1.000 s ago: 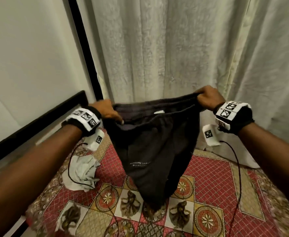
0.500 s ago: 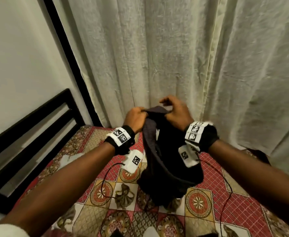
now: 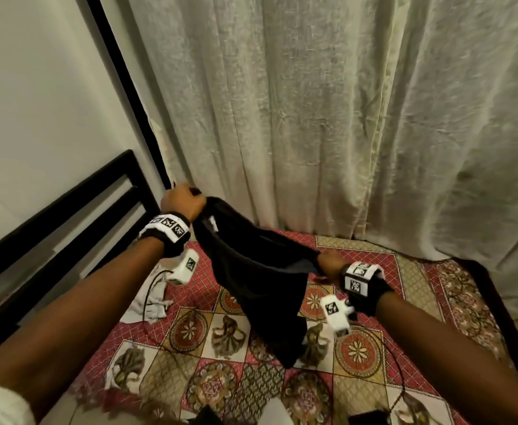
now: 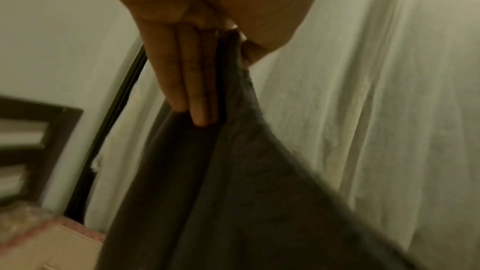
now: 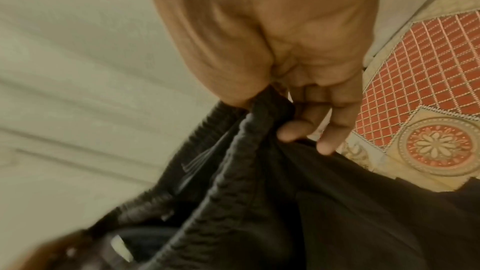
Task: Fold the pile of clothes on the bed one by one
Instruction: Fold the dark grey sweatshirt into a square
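Observation:
A pair of black shorts (image 3: 260, 280) hangs in the air above the bed (image 3: 358, 403), folded lengthwise and stretched between both hands. My left hand (image 3: 184, 200) is raised near the curtain and grips one end; in the left wrist view its fingers (image 4: 192, 89) and thumb pinch the dark cloth (image 4: 233, 192). My right hand (image 3: 328, 265) is lower and to the right. It grips the ribbed waistband (image 5: 249, 130), with its fingers (image 5: 335, 130) curled under the fabric. The shorts' lower end dangles down to the bedspread.
A crumpled white garment (image 3: 153, 299) lies on the patterned red bedspread at the left. A black headboard (image 3: 67, 216) stands at the left and a pale curtain (image 3: 312, 118) behind the bed. Dark items (image 3: 371, 418) lie at the bottom edge.
The hands first came together at the waistband, doubling the shorts. They have since parted: the left rose toward the curtain, the right dropped lower right, stretching the folded shorts.

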